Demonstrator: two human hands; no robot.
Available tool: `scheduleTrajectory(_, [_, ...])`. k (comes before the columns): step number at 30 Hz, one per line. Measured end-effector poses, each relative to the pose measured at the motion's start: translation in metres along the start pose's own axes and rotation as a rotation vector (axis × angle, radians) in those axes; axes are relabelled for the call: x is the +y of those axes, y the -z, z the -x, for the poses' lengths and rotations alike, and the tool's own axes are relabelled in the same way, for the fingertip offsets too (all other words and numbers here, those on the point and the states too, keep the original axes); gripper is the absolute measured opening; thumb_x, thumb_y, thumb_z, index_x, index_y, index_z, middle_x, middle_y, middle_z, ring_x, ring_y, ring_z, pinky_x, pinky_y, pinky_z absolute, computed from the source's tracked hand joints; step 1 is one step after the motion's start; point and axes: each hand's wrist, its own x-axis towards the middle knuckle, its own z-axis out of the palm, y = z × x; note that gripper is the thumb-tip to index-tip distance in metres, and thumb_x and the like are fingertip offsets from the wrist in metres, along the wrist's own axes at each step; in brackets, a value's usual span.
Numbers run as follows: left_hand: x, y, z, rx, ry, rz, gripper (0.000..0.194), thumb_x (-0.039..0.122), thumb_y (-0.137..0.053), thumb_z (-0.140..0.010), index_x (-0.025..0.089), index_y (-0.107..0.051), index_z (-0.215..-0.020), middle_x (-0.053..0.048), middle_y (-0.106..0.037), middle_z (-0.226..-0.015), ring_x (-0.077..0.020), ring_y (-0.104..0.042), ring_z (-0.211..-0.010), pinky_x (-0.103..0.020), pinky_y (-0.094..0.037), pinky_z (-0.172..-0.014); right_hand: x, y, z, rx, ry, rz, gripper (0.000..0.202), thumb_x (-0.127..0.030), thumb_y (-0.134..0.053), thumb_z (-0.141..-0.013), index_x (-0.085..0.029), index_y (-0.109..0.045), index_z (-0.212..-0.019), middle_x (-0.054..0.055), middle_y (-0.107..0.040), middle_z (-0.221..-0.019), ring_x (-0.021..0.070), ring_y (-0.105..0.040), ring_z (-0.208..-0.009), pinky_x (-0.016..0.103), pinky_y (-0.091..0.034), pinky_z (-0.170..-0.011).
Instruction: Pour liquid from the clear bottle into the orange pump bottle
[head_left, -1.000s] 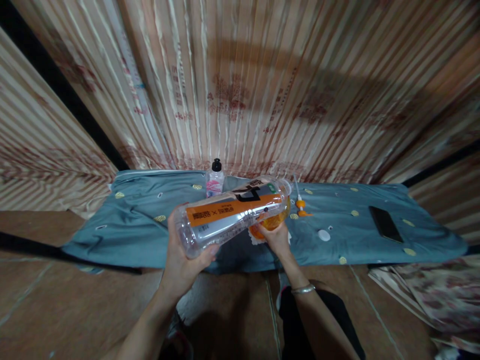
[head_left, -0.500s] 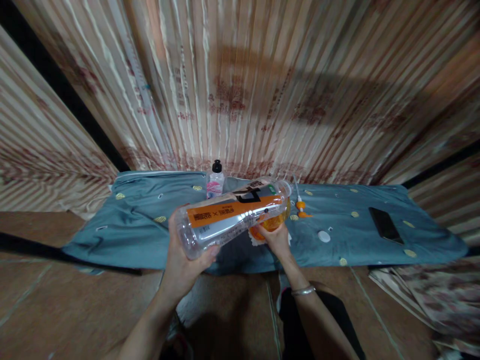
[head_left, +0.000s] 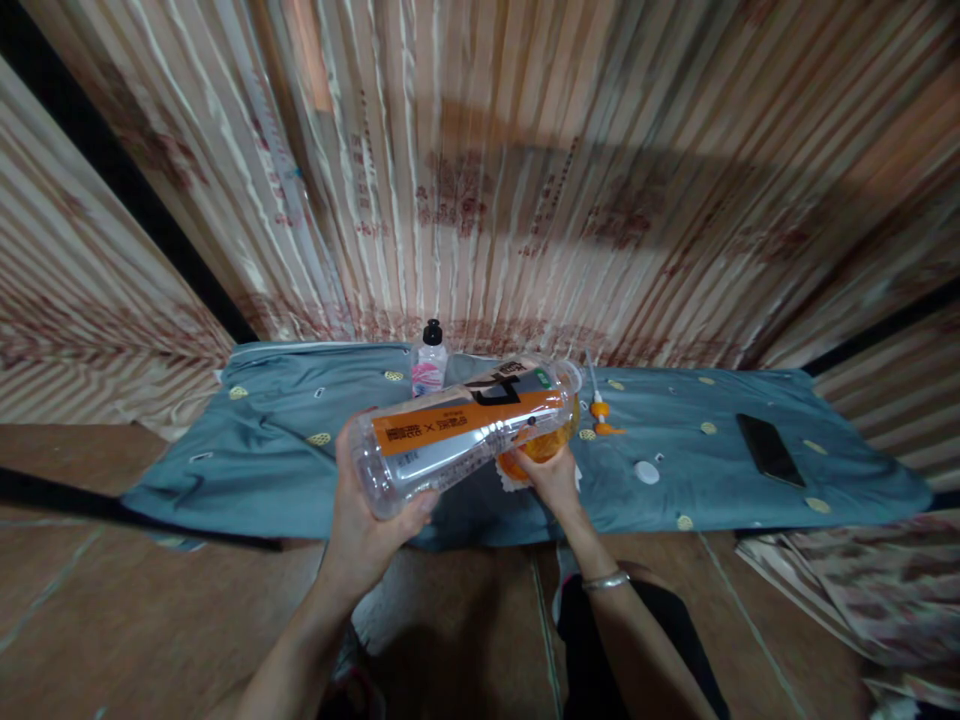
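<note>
My left hand (head_left: 371,525) is wrapped round the base end of a large clear plastic bottle (head_left: 439,430) with an orange, black and silver label. The bottle is tilted, its open mouth pointing right and slightly up in the picture. My right hand (head_left: 553,478) grips an amber-orange bottle (head_left: 556,440) just behind and below that mouth. The clear bottle covers much of the amber one, so its opening and any flow between them are hidden. A white scalloped piece (head_left: 516,484) shows beneath the amber bottle. An orange pump head (head_left: 601,410) with a white tube lies to the right.
A teal cloth (head_left: 247,450) covers the low surface. Behind the clear bottle stands a small bottle (head_left: 429,365) with a black cap and pink label. A white round cap (head_left: 646,472) and a dark phone (head_left: 770,449) lie right. A striped curtain (head_left: 480,200) hangs behind.
Both hands and both bottles keep almost the same position. The view has shifted only very slightly.
</note>
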Motion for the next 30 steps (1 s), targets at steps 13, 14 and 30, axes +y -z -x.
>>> scheduleTrajectory(13, [0.0, 0.0, 0.0, 0.004, -0.001, -0.01, 0.106, 0.069, -0.108, -0.073, 0.027, -0.051, -0.152, -0.011, -0.082, -0.125, -0.0439, -0.084, -0.128, -0.061, -0.072, -0.111, 0.006, 0.0, -0.001, 0.003, 0.012, 0.017, 0.08, -0.067, -0.106, -0.059, -0.024, -0.08, -0.121, 0.017, -0.094, -0.118, 0.0454, -0.09, -0.117, 0.058, -0.075, -0.103])
scheduleTrajectory(14, [0.001, 0.0, 0.0, 0.003, -0.002, -0.01, 0.106, 0.069, -0.108, -0.073, 0.026, -0.051, -0.152, -0.012, -0.082, -0.126, -0.0446, -0.084, -0.129, -0.062, -0.072, -0.111, 0.006, 0.0, -0.001, -0.006, 0.012, 0.01, 0.079, -0.066, -0.106, -0.06, -0.024, -0.08, -0.12, 0.016, -0.094, -0.117, 0.0449, -0.09, -0.117, 0.057, -0.076, -0.102])
scheduleTrajectory(30, [0.004, -0.001, 0.0, -0.003, -0.007, -0.005, 0.105, 0.068, -0.11, -0.072, 0.027, -0.052, -0.15, -0.011, -0.082, -0.126, -0.0449, -0.084, -0.132, -0.064, -0.07, -0.115, -0.002, 0.001, 0.001, 0.031, -0.012, 0.012, 0.071, -0.066, -0.106, -0.054, -0.027, -0.079, -0.108, 0.014, -0.095, -0.112, 0.0439, -0.092, -0.11, 0.057, -0.077, -0.102])
